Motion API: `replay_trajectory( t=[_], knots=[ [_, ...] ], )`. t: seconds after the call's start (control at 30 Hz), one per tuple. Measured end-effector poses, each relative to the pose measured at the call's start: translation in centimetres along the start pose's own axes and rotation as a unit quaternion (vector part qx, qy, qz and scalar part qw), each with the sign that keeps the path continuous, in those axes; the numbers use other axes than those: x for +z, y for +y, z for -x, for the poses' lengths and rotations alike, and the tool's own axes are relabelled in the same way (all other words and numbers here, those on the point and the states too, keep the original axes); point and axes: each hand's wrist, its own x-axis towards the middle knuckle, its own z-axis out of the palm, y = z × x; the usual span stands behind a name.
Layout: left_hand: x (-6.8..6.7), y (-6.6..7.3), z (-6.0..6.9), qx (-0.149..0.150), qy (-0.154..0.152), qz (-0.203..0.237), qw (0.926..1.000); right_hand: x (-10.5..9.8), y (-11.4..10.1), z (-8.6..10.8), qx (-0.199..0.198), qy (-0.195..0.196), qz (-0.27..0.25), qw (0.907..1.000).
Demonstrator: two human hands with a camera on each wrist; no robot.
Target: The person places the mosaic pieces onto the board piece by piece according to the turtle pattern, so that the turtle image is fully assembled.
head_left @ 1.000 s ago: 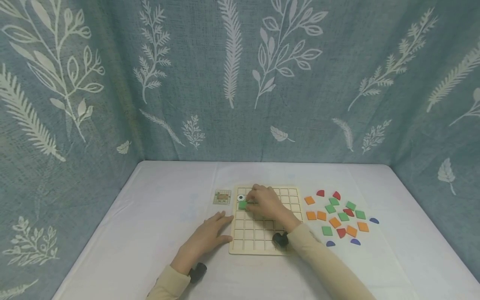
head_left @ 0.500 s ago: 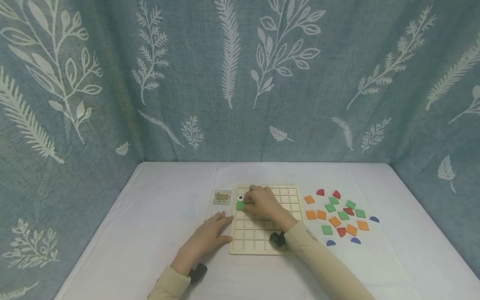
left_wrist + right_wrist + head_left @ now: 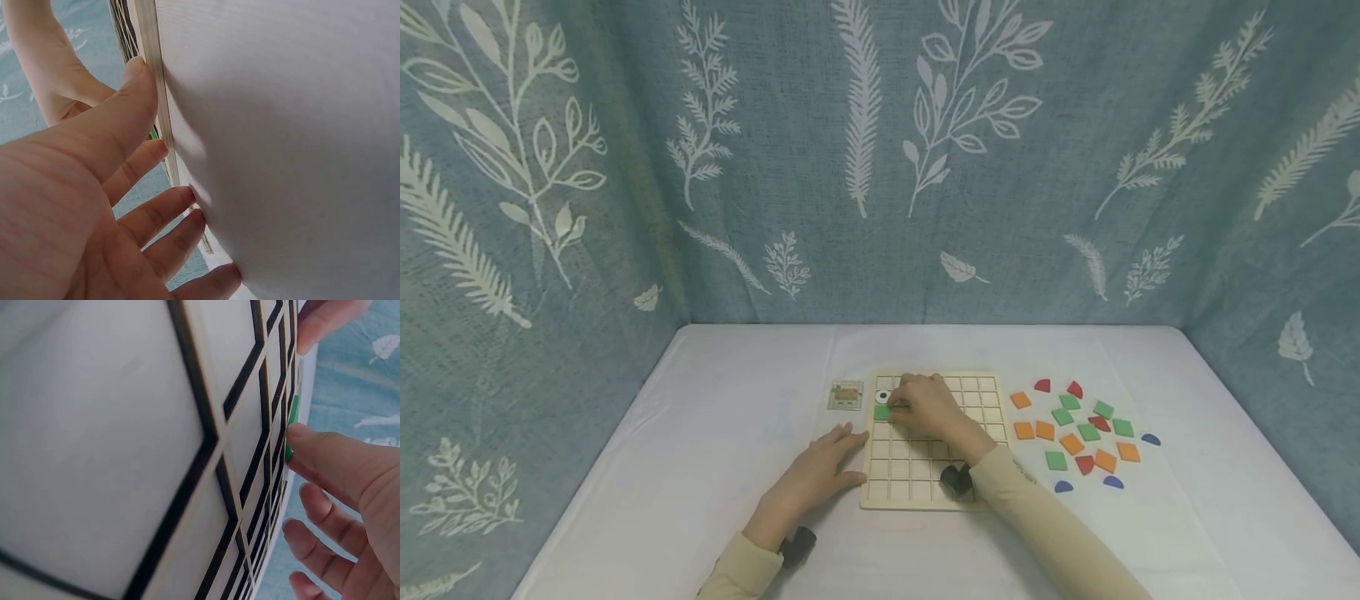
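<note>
A pale wooden grid board [image 3: 898, 469] lies on the table, divided into square cells. Near its upper left corner a green square tile [image 3: 882, 412] lies in a cell, just below a white round eye piece [image 3: 882, 397]. My right hand [image 3: 931, 408] reaches over the board and holds the green tile's edge between thumb and finger; the right wrist view shows the thumb on the green tile [image 3: 292, 453]. At the board's left edge rests my left hand [image 3: 816, 468], fingers spread. Its thumb touches the board's rim [image 3: 159, 94], and other fingertips touch the tablecloth.
A small picture card [image 3: 846, 395] lies left of the board. To the right, loose orange square tiles [image 3: 1071, 443], green squares [image 3: 1089, 432], red pieces [image 3: 1085, 465] and blue half-rounds [image 3: 1114, 482] are scattered. A patterned curtain [image 3: 820, 167] hangs behind the table.
The green tile has shifted slightly left and now lies flat within its cell; my right hand moved slightly left with it. My left hand has stayed in place.
</note>
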Motion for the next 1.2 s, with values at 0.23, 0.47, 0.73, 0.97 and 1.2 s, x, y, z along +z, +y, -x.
replay_trajectory(
  t=[0.23, 0.47, 0.73, 0.97, 1.2],
  knots=[
    [0.1, -0.2, -0.1, 0.002, 0.0, 0.004, 1.0, 0.1, -0.1, 0.1, 0.004, 0.002, -0.001, 1.0],
    [0.1, -0.2, -0.2, -0.002, 0.0, 0.003, 1.0, -0.1, 0.0, 0.2, 0.019, -0.008, -0.011, 0.9997],
    [0.1, -0.1, -0.2, -0.006, -0.003, -0.002, 1.0, -0.3, 0.4, 0.6, 0.028, -0.017, -0.031, 0.999],
    [-0.1, 0.0, -0.1, -0.008, -0.005, 0.002, 1.0, -0.5, 0.6, 0.8, 0.023, -0.024, -0.041, 0.9986],
    [-0.1, 0.1, -0.1, -0.011, -0.006, 0.005, 0.9999, -1.0, 1.3, 1.2, 0.019, -0.026, -0.038, 0.9988]
  ],
)
